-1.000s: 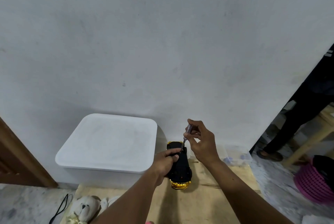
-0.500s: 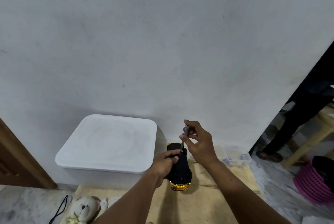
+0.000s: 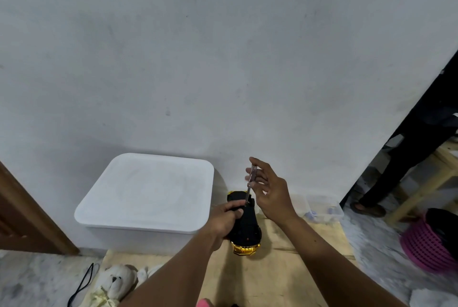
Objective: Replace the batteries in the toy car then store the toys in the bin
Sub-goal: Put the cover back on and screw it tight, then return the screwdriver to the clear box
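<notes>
Toy car (image 3: 247,230) lies belly-up on the wooden board (image 3: 285,269), just right of the white bin (image 3: 148,195). Its long axis runs away from the person toward the wall, with the gold end nearest. The left hand (image 3: 224,220) comes in from the bin side and grips the car's middle, fingers curled over the black underside. Farther along, about level with the bin's right wall, the screwdriver (image 3: 249,187) stands nearly upright with its tip on the car's far end. The right hand (image 3: 272,192), on the side away from the bin, pinches the handle between thumb and forefinger, the other fingers loosely spread. The hands are close but not touching.
</notes>
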